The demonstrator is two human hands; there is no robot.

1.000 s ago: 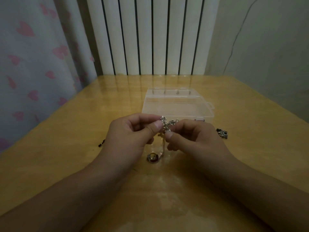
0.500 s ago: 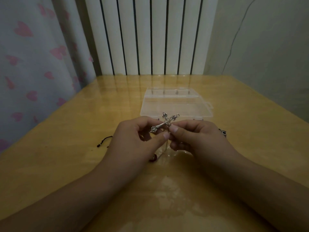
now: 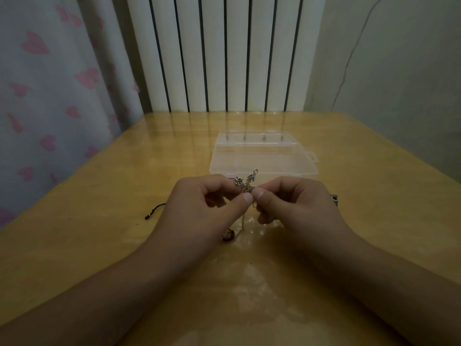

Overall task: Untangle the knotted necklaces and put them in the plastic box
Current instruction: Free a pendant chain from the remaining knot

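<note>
Fingers of both hands, left and right, curl and pinch the silver cross and its chain between thumb tips, raised above the table. Just behind it stands the box, closed. Another pendant lies below the hands, a black cord lies left

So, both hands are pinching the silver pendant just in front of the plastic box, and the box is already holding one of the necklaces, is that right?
Not quite: in the head view the plastic box looks empty. The left hand and right hand do pinch the silver pendant in front of it.
</note>
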